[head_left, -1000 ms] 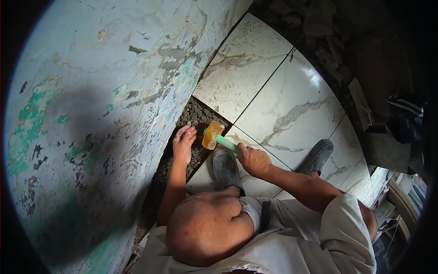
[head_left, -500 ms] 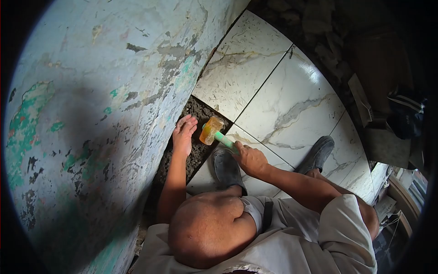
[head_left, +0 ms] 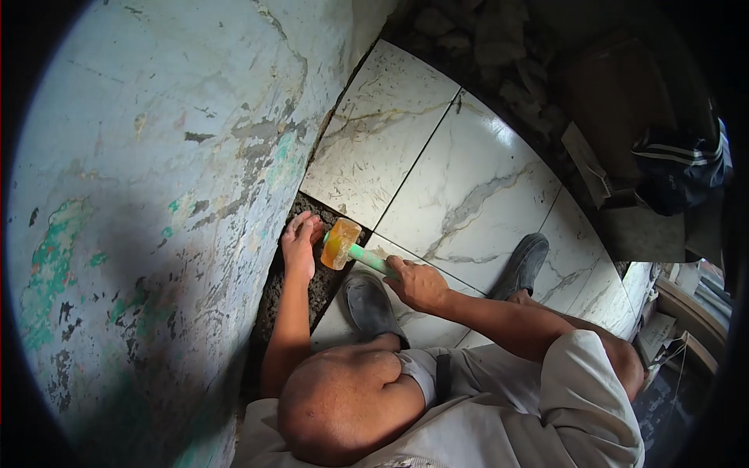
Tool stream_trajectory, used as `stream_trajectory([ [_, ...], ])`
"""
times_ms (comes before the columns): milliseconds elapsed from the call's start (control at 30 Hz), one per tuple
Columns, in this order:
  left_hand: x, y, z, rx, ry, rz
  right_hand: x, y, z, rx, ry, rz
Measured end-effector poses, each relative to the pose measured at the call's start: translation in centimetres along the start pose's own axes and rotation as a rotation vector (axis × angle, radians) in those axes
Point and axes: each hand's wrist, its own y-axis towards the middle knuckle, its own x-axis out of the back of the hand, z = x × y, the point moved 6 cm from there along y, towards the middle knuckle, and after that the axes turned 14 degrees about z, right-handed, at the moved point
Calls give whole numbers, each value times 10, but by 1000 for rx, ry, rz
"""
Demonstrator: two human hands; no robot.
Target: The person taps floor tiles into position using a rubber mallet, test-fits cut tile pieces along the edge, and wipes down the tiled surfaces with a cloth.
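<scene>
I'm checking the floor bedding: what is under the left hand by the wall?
The left hand lies flat on dark, gritty bedding in the untiled strip between wall and marble tiles. The patch beneath the palm is covered.

The peeling plastered wall (head_left: 156,195) fills the left of the view, and the glossy marble-patterned floor tiles (head_left: 460,187) lie to its right. Between wall and tiles runs a strip of rough dark mortar bed (head_left: 312,285), on which the left hand (head_left: 299,246) rests, just left of the amber-headed rubber mallet with a green handle (head_left: 341,243) that the right hand (head_left: 419,282) grips over the tile edge. Two grey shoes (head_left: 369,306) stand on the tiles nearer the person, and a dark striped bag (head_left: 683,168) sits at far right beyond the tiles.
</scene>
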Motion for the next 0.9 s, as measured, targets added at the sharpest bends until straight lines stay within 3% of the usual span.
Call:
stream_trajectory([
  [67,-12,0,-9,-28,184,-22,14,-7,-28,-13,-25,-138],
  [133,-26,-3,-25,-169,793,-53,25,-14,-66,-42,-73,-86],
  [233,-64,-10,-31,-361,1202,-76,32,-25,-108,-61,-162,-69],
  [267,-84,-17,-36,-423,1346,-42,36,-27,-111,25,-195,-121],
  [367,-105,-13,-24,-367,1477,87,78,-17,-107,215,-328,-299],
  [500,-109,-8,-21,-313,1576,137,212,31,-133,-81,-262,-864],
  [567,-103,-9,-17,-378,1619,169,260,62,-161,-172,-253,-998],
  [667,-106,-3,-14,-447,1690,202,293,96,-182,-249,-150,-852],
  [900,-110,0,-11,-494,1710,215,300,99,-200,-242,-153,-857],
])
